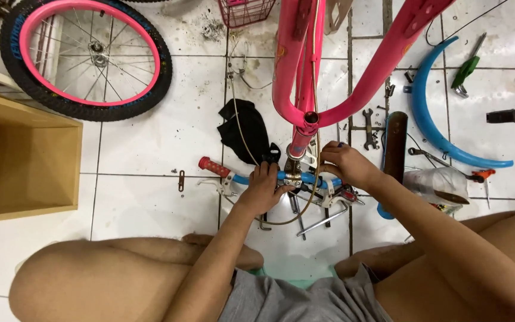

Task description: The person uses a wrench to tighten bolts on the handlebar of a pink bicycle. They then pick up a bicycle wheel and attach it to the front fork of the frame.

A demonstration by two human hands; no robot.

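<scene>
The left hand [263, 185] is clenched around the blue handlebar [305, 177], which lies low over the white tiled floor [150, 197] under the pink bike frame [305, 71]; the right hand [344, 164] grasps the bar just beside the stem. A pink-rimmed wheel [87, 56] lies well apart at upper left, a blue mudguard [430, 128] to the right

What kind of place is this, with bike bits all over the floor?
Probably a home bike-repair spot on a tiled floor. A pink bike frame stands over loose spanners, a wheel and a blue mudguard, while both hands work at the blue handlebar.
</scene>
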